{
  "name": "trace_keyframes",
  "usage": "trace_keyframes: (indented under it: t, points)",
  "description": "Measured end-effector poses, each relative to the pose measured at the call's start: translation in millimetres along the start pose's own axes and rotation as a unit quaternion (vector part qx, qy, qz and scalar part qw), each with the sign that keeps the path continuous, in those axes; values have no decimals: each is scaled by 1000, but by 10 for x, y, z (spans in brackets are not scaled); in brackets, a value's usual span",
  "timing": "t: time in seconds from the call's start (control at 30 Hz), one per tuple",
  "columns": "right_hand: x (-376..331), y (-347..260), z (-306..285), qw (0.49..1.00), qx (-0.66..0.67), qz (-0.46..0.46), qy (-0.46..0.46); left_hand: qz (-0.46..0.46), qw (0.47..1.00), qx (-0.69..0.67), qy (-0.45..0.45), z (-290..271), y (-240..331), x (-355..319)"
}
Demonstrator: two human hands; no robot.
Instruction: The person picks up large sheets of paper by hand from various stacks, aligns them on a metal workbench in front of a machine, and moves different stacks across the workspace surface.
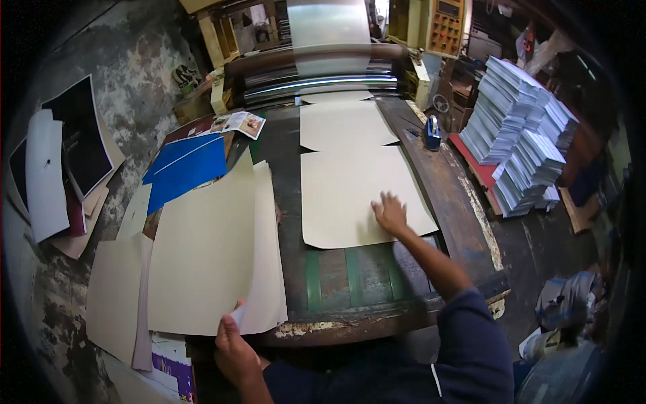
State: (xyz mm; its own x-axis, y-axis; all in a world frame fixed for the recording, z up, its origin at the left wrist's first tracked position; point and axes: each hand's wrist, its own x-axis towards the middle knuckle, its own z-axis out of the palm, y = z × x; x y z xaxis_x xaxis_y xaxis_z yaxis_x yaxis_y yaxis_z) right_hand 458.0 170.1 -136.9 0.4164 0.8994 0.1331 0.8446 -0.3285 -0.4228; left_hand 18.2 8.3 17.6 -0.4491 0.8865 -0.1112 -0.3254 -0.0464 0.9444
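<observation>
My right hand (391, 214) lies with fingers spread on a large cream paper sheet (356, 192) on the machine's feed table. Farther in, another cream sheet (343, 124) lies in line with it, leading toward the shiny rollers (323, 84). At the lower left, my left hand (234, 347) pinches the near corner of a cream sheet (202, 249). That sheet bows upward along its right side, over a stack of similar sheets (268, 283).
Blue sheets (185, 168) and a printed leaflet (239, 124) lie behind the stack. A blue tape dispenser (432, 133) sits on the table's right edge. Tall white paper piles (505, 111) stand at the right. A control panel (445, 27) is mounted at the back right.
</observation>
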Motion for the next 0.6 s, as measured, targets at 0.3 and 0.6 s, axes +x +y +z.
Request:
trace_keyframes:
  t: [0.3,0.6]
  points:
    - [-1853,-861,-734,618,671,-3,-410,314,764,364,-430,34,84,-198]
    - [-2893,-509,-482,587,705,248,-311,324,700,488,-408,-106,90,235]
